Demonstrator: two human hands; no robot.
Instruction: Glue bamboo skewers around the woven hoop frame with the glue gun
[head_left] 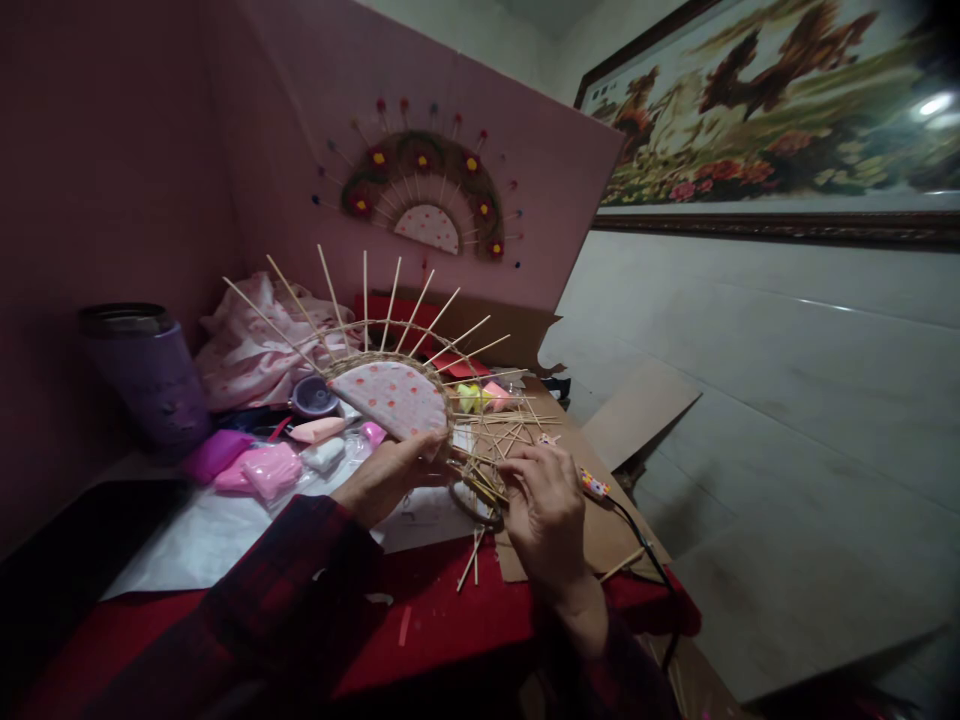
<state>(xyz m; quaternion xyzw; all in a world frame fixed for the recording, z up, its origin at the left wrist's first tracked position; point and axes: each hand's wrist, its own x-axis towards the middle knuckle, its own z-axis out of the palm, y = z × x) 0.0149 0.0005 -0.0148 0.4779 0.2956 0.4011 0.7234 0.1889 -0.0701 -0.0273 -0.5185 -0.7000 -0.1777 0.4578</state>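
Note:
My left hand grips the lower edge of a half-round craft panel, with the thumb on its front. Dotted pale fabric covers the panel, and braided twine borders its curve. Thin wooden sticks fan out from that border, and a strand of twine runs across them in a wider arc. By the panel's lower right end, my right hand is closed in a pinch near the sticks. What lies between its fingertips is too small to make out. A brown ring shows partly between the hands.
Loose sticks lie on cardboard at the right, beside a patterned tool with a black cord. Pink clay packets, a purple tumbler and crumpled cloth stand left. A decorated half-round piece is on the pink board behind.

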